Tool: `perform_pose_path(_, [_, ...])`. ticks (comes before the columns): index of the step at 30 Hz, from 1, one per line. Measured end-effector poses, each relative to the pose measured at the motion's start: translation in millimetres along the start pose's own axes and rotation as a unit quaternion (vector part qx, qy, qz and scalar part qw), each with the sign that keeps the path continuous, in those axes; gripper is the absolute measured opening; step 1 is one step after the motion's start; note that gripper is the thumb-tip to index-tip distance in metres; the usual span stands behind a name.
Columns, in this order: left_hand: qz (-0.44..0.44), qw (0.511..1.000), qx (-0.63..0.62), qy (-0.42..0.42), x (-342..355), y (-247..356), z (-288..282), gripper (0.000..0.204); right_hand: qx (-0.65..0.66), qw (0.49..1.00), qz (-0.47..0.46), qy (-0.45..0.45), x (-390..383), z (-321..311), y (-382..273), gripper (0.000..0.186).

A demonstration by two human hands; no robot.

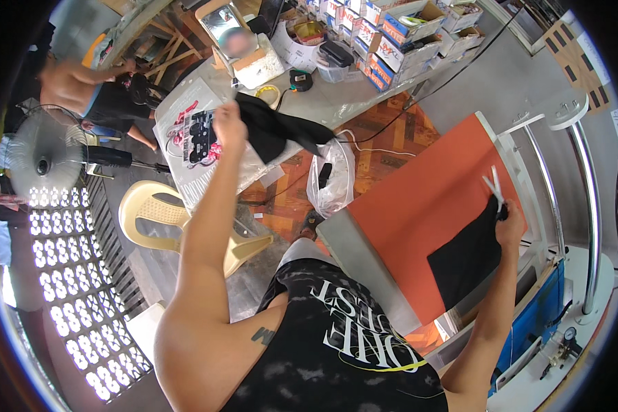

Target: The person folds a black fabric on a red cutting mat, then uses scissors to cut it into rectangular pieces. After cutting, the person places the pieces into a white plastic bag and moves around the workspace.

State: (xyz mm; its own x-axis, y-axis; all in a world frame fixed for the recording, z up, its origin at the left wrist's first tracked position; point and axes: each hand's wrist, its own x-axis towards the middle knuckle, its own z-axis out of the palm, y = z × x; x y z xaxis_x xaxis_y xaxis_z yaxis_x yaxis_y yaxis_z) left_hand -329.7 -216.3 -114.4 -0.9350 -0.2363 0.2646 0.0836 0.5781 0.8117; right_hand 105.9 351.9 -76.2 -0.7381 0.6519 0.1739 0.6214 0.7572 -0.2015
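My left hand (230,126) is raised over the table, its fingers closed on a piece of black cloth (271,130) that hangs out to the right. On the orange pad (398,192) of the machine lies a second piece of black cloth (463,257), spread flat with angled edges. My right hand (509,226) is closed round the black handles of a pair of scissors (493,184), at the upper right edge of that cloth. The scissor blades stand apart and point away from me. A printed sheet with pink and black designs (199,134) lies on the table, partly behind my left hand.
The grey table (309,110) bears a tape measure (300,80), a mirror (233,38) and stacked boxes (391,58). Below its edge is a plastic bag (332,178). A cream chair (151,213) and a fan (44,165) stand left; another person (72,89) sits beyond. Metal posts (587,206) rise right.
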Motion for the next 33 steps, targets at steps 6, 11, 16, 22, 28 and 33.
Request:
perform_pose_path(6, [0.138, 0.965, 0.195, -0.107, -15, 35, 5, 0.040, -0.079, 0.994, 0.028, -0.072, 5, 5, 5, 0.049])
perform_pose_path(11, [0.420, 0.772, -0.171, -0.445, -321, 154, 97, 0.060, -0.007, 0.995, 0.024, -0.101, 8, -42, -20, 0.044])
perform_pose_path(16, [0.338, 0.761, -0.093, -0.546, -429, 237, 120, 0.068, 0.234, 0.967, -0.044, -0.090, -23, -137, -40, 0.039])
perform_pose_path(22, [0.349, 0.659, -0.269, -0.610, -350, 258, 149, 0.025, 0.272, 0.962, -0.020, 0.017, -41, -222, -16, 0.038])
perform_pose_path(28, [0.341, 0.651, -0.222, -0.641, -213, 354, 151, 0.022, 0.127, 0.970, -0.044, 0.202, -15, -217, 11, 0.049])
perform_pose_path(33, [0.545, 0.685, -0.242, -0.418, -161, 393, 102, 0.017, 0.131, 0.926, -0.013, 0.353, -29, -226, 1, 0.051])
